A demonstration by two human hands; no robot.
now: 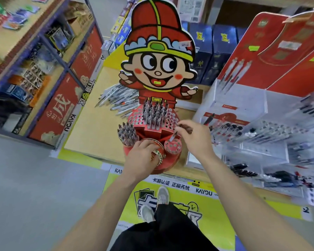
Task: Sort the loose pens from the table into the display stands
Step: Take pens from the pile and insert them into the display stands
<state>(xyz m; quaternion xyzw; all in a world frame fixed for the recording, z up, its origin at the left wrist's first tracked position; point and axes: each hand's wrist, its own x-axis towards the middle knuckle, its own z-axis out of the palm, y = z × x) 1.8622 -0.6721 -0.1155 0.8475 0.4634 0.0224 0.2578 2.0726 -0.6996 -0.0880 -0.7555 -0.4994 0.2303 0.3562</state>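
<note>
Right hand (194, 136): pinches a pen (175, 134) by its upper end, tip slanted down over the holed cup (172, 147) at the front right of the stand (170, 164)
Left hand (143, 154): fingers curled over the stand's front rim, steadying it
Pile of pens (116, 100): lying on the table (91, 131) behind the stand
Risk: the slanted tip may miss a hole and skid off the cup; a hard push could tip the stand if the left hand slackens

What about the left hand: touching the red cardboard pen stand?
Touching. The head view shows the left hand holding the red cardboard pen stand without a gap.
</note>
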